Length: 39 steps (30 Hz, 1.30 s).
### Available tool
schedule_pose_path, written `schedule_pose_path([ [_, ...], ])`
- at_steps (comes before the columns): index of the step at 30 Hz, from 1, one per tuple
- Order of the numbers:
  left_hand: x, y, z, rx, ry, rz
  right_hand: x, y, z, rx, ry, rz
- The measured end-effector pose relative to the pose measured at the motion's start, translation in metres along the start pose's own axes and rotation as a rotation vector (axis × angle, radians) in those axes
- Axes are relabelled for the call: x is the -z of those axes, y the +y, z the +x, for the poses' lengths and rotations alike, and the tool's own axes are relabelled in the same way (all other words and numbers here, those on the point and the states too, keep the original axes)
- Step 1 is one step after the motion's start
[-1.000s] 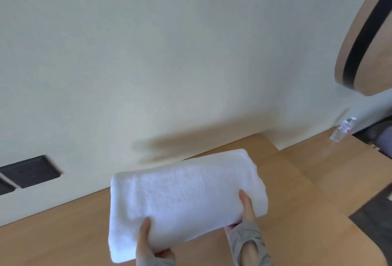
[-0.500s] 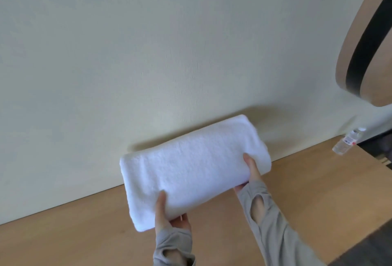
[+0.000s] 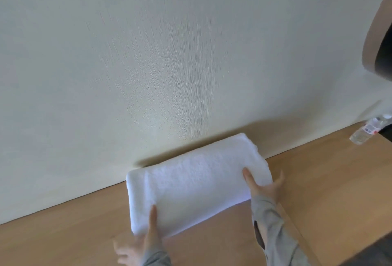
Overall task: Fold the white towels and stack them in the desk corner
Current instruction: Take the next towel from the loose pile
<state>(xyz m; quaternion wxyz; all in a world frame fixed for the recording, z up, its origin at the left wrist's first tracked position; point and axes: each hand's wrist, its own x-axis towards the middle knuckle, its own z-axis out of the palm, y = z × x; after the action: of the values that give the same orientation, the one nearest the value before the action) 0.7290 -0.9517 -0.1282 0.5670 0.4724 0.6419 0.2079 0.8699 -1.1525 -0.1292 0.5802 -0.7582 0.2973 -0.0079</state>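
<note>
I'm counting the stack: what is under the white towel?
Beside the towel only the wooden desk shows. What lies directly beneath is covered, so another towel there cannot be ruled out.

White towel [image 3: 197,183] of soft fluffy terry cloth, desk [image 3: 63,238] of smooth matt wood, bottle [image 3: 370,131] of clear plastic, wall [image 3: 148,64] finely textured

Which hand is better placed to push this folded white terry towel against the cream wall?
Right, likely: right hand cups the towel end nearest the wall; left hand sits at the near corner.
</note>
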Motion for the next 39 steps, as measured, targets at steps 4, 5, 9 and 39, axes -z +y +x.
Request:
schedule_pose_path([
  [4,0.01,0.005,0.023,-0.21,-0.03,0.213,0.009,-0.002,0.017,0.165,-0.249,-0.062],
  [5,0.008,0.007,0.024,-0.208,-0.052,0.199,0.011,0.0,0.018,0.15,-0.292,-0.039],
  [9,0.003,0.0,0.03,-0.23,-0.062,0.25,0.009,0.013,0.017,0.156,-0.257,-0.054],
  [39,0.324,0.216,0.064,-0.974,0.02,1.235,-0.113,-0.182,-0.358,1.412,-0.592,-0.806],
])
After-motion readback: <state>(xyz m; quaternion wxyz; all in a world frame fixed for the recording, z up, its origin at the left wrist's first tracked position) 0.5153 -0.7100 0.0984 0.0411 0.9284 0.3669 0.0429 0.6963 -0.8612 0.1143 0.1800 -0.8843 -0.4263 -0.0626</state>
